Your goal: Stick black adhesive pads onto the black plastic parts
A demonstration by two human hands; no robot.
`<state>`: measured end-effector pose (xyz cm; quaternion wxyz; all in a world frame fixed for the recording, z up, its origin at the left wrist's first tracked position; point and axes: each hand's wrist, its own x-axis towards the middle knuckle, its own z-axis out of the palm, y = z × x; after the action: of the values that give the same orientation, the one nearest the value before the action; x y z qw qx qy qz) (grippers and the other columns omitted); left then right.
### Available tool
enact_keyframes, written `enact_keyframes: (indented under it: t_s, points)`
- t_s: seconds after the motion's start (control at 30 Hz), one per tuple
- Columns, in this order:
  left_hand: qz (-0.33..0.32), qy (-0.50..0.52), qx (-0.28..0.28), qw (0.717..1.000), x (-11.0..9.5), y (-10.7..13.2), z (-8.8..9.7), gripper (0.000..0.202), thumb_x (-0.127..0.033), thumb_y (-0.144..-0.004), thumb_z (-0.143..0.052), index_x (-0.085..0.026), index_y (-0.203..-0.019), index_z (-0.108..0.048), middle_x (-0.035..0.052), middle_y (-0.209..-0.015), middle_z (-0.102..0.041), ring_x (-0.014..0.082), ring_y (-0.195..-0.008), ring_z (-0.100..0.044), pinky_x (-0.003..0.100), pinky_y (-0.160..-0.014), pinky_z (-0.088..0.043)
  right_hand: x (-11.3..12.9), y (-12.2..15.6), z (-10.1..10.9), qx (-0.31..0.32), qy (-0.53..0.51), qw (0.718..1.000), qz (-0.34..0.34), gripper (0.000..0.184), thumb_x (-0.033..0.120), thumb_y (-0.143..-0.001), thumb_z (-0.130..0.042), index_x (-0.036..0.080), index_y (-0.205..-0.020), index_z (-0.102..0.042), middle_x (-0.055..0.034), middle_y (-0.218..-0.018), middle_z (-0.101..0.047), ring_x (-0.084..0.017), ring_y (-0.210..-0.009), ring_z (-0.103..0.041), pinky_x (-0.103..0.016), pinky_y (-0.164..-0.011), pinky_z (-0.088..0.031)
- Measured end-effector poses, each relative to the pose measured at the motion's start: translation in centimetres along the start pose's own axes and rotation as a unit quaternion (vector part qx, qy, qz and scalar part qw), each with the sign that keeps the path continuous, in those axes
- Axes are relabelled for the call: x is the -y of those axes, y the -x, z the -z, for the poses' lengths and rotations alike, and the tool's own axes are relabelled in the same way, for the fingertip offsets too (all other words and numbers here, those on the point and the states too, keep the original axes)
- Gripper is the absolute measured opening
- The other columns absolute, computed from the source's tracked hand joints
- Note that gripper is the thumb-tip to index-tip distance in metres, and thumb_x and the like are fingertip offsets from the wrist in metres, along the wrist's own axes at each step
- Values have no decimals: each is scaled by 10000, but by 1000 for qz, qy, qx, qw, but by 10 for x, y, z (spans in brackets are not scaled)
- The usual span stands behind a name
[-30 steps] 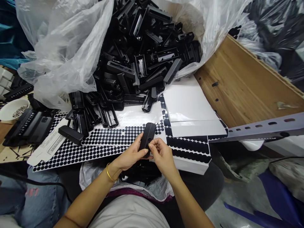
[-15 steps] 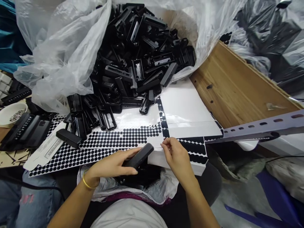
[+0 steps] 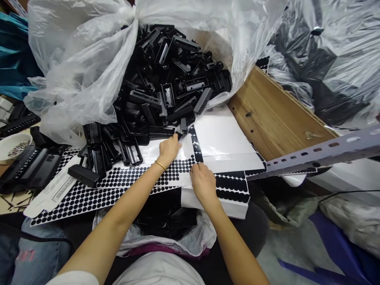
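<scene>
1. The left hand point(image 3: 170, 149) reaches to the near edge of a heap of elongated black plastic parts point(image 3: 148, 99); its fingers are bent down at a part there, but whether they grip it I cannot tell.
2. The heap spills from a translucent plastic bag point(image 3: 80, 75).
3. The right hand point(image 3: 204, 183) has its fingers bunched at the right side of a white sheet with rows of round black dots point(image 3: 142, 173); whether they pinch anything is hidden.
4. More black parts lie in a whitish bag point(image 3: 208, 233) below the forearms.
</scene>
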<state>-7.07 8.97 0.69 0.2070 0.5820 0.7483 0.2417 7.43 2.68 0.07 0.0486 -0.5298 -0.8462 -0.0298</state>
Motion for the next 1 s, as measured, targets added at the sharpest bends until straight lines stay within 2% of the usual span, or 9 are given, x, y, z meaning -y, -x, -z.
enact_keyframes:
  t_s: [0.17,0.27,0.33,0.4,0.47,0.53,0.6,0.67,1.0]
  points:
    - [-1,4,27,1000,15,27,16,143,-283,-815,-528,-167,-878,-584,88,-755,-626,278,-807,-596,343,-717,-396,-3,-2,-1,1,-28,1000,-10,166,49,-834,-437,170,-799,-545,-80,-753,-598,-214,-714,-543,-309,-600,-335]
    - [-5,160,47,986,24,59,16,210,-376,-803,-544,-180,-727,-555,16,-671,-570,185,-676,-551,279,-639,-388,-4,0,3,-5,-100,995,-25,162,81,-834,-440,181,-742,-529,-63,-722,-589,-199,-691,-538,-300,-607,-355]
    - [38,356,82,930,28,80,11,242,-414,-803,-545,-178,-749,-548,0,-687,-567,142,-644,-534,261,-634,-402,-3,6,9,-25,-209,977,-37,141,134,-843,-448,191,-733,-516,-41,-720,-580,-180,-680,-537,-289,-616,-380]
    - [103,539,133,826,28,99,4,251,-424,-798,-561,-180,-854,-561,5,-757,-607,123,-658,-557,265,-677,-435,1,13,14,-25,-354,933,-56,119,197,-847,-462,200,-736,-505,-16,-712,-574,-153,-644,-533,-269,-603,-402]
    - [153,644,158,733,27,112,-2,265,-402,-780,-602,-180,-922,-571,16,-824,-639,114,-690,-582,259,-716,-451,6,20,18,2,-485,871,-74,125,249,-845,-470,204,-732,-497,2,-692,-569,-132,-604,-526,-252,-577,-418]
    - [181,685,155,689,25,120,-5,255,-363,-756,-646,-174,-917,-589,14,-828,-650,104,-704,-588,229,-714,-451,12,25,18,35,-562,822,-88,133,276,-838,-474,204,-727,-494,11,-673,-557,-126,-591,-524,-247,-567,-429]
    - [195,698,151,673,22,124,-7,234,-336,-742,-669,-166,-887,-600,1,-780,-644,91,-680,-578,202,-681,-445,18,28,16,52,-590,799,-103,128,280,-826,-478,203,-725,-492,17,-657,-534,-124,-586,-516,-247,-564,-434]
    - [197,701,150,669,21,126,-7,224,-329,-737,-677,-160,-864,-602,-7,-748,-636,85,-657,-569,193,-649,-436,22,28,14,50,-591,797,-118,123,277,-819,-477,203,-721,-490,22,-648,-511,-119,-575,-498,-243,-551,-427]
    - [195,689,118,688,12,131,-3,262,-364,-746,-661,-165,-892,-574,13,-841,-660,147,-822,-623,241,-725,-469,29,28,11,8,-534,841,-93,119,248,-820,-454,211,-708,-459,26,-622,-495,-110,-541,-447,-230,-506,-369]
